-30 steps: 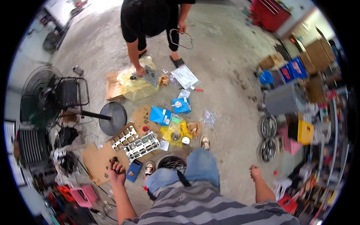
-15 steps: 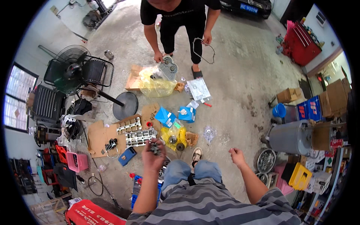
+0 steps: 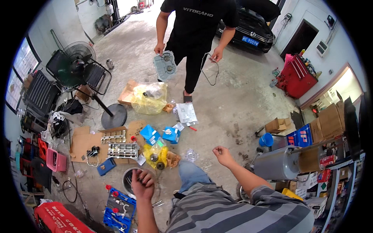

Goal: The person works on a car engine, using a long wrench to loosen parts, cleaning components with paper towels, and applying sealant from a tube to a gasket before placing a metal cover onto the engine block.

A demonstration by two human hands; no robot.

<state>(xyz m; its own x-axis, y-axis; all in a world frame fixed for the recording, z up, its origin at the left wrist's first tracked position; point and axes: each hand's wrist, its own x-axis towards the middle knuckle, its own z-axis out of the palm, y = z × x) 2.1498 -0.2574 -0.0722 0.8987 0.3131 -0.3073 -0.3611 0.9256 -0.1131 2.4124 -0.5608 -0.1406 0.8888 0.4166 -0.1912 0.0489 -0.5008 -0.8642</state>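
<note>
My left hand (image 3: 143, 185) is raised above a round bowl (image 3: 128, 180). Its fingers curl round small dark metal parts whose kind I cannot make out. My right hand (image 3: 222, 156) is held out over the floor, fingers pinched together; anything between them is too small to tell. Facing me, a person (image 3: 196, 35) in black holds a grey cast metal cover (image 3: 165, 66) in one hand and a thin loop-shaped gasket (image 3: 210, 73) in the other. Slatted metal engine parts (image 3: 122, 150) lie on flattened cardboard (image 3: 83, 145), with a small blue case (image 3: 106, 166) close by.
A blue tool tray (image 3: 119, 209) lies beside my left forearm. Blue boxes (image 3: 171, 134), yellow plastic bags (image 3: 149, 99) and a paper sheet (image 3: 187, 113) are ahead. A fan (image 3: 113, 115) stands left; a grey drum (image 3: 276, 163) and shelves are right. A car (image 3: 248, 33) stands behind the person.
My view has tilted up and swung right. The person has straightened and lifted the metal cover off the area by the yellow bag. My left fingers have closed further over the small parts.
</note>
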